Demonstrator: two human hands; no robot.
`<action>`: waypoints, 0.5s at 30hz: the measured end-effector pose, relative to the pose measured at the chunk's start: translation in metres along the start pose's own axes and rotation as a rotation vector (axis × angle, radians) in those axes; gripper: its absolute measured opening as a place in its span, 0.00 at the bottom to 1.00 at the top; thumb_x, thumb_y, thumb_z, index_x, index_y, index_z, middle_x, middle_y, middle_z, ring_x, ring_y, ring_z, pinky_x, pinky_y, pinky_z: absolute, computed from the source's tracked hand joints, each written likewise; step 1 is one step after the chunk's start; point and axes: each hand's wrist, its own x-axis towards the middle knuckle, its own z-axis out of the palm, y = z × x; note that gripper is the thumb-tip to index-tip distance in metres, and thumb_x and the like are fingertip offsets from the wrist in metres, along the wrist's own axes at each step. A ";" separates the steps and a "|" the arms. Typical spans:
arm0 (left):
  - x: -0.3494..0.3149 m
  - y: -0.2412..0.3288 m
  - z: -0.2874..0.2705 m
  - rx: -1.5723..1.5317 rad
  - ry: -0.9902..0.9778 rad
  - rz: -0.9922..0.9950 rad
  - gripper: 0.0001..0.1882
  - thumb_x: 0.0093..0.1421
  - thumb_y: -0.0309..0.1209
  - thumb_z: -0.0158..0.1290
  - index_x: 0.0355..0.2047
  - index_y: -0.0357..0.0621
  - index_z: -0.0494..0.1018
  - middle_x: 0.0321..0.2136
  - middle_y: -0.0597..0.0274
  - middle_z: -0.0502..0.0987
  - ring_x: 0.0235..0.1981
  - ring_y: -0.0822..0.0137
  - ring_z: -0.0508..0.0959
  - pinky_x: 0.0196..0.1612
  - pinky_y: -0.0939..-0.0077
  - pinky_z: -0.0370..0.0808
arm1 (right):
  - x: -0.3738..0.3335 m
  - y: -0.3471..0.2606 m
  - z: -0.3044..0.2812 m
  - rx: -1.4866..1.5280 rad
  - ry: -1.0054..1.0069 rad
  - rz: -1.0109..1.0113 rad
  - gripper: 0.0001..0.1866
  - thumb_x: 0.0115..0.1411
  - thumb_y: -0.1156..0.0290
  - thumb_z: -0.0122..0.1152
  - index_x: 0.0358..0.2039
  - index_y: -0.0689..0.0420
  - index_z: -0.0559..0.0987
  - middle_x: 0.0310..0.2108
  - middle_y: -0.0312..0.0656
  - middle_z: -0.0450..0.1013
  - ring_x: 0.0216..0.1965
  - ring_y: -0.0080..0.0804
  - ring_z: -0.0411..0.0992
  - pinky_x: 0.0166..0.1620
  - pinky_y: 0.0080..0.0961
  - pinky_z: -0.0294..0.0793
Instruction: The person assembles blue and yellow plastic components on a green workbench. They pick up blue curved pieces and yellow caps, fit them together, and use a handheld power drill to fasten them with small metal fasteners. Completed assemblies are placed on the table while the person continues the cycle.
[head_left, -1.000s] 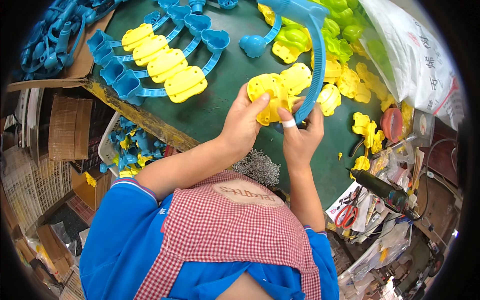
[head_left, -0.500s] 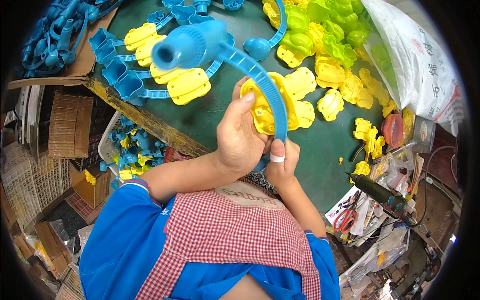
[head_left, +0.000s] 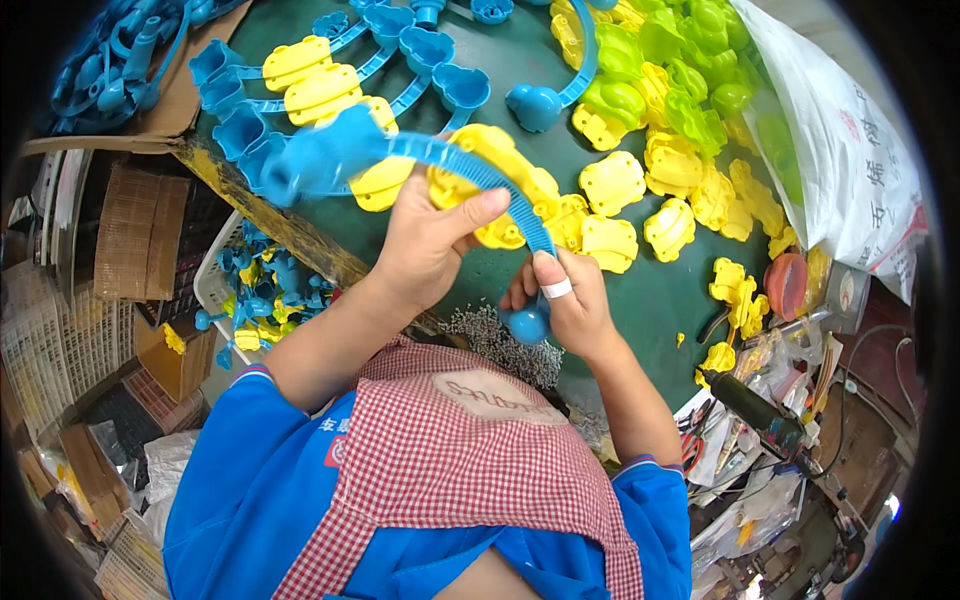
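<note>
Clearly, both hands work on one long blue ribbed plastic strip (head_left: 470, 170), which bends in an arc above the dark green table (head_left: 640, 300). The left hand (head_left: 430, 245) is curled around the middle of the strip, the thumb pressing on top and the other fingers hidden underneath, so the arc is kept steady and lifted off the table. Just past the left fingertips, a yellow moulded shell (head_left: 500, 190) sits on the strip (whether it is clipped on or only lying behind it, I cannot tell). The right hand (head_left: 565, 305), with a white tape on one finger, is closed on the near end of the strip, and the round blue knob (head_left: 528, 325) of this end shows just under its fingers; this grip lets the strip be pulled against the left hand. The wide blue head (head_left: 320, 160) of the strip sticks out beyond the left knuckles. Beyond both hands lie loose yellow shells (head_left: 610, 215), green shells (head_left: 690, 90) and blue frames with heart-shaped cups (head_left: 430, 55). Close below the right wrist is a heap of small metal screws (head_left: 500, 345).
</note>
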 end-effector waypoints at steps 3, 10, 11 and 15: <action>-0.004 -0.003 -0.007 0.283 -0.089 0.454 0.35 0.50 0.17 0.61 0.55 0.44 0.55 0.43 0.59 0.72 0.46 0.68 0.75 0.47 0.74 0.76 | 0.007 -0.006 -0.001 0.121 -0.079 0.114 0.21 0.68 0.63 0.42 0.22 0.63 0.69 0.17 0.41 0.71 0.20 0.29 0.73 0.27 0.23 0.73; 0.002 0.000 -0.015 0.115 -0.060 0.234 0.27 0.57 0.21 0.56 0.55 0.41 0.58 0.43 0.62 0.72 0.45 0.73 0.74 0.46 0.78 0.74 | 0.009 0.001 -0.006 -0.135 -0.121 -0.030 0.22 0.68 0.59 0.42 0.23 0.63 0.71 0.20 0.41 0.72 0.24 0.31 0.73 0.31 0.26 0.72; -0.001 0.006 -0.022 0.208 -0.138 0.238 0.19 0.60 0.23 0.53 0.51 0.39 0.63 0.42 0.62 0.74 0.43 0.73 0.75 0.46 0.79 0.74 | 0.011 0.002 -0.022 -0.189 -0.172 -0.075 0.22 0.67 0.58 0.42 0.24 0.63 0.72 0.21 0.42 0.73 0.26 0.31 0.73 0.32 0.27 0.72; -0.014 0.002 -0.012 0.207 0.003 0.134 0.16 0.60 0.24 0.54 0.48 0.37 0.65 0.39 0.61 0.76 0.39 0.73 0.77 0.44 0.79 0.74 | 0.094 -0.006 -0.100 -0.738 0.676 -0.302 0.13 0.59 0.67 0.56 0.39 0.63 0.76 0.39 0.49 0.74 0.41 0.45 0.71 0.47 0.36 0.67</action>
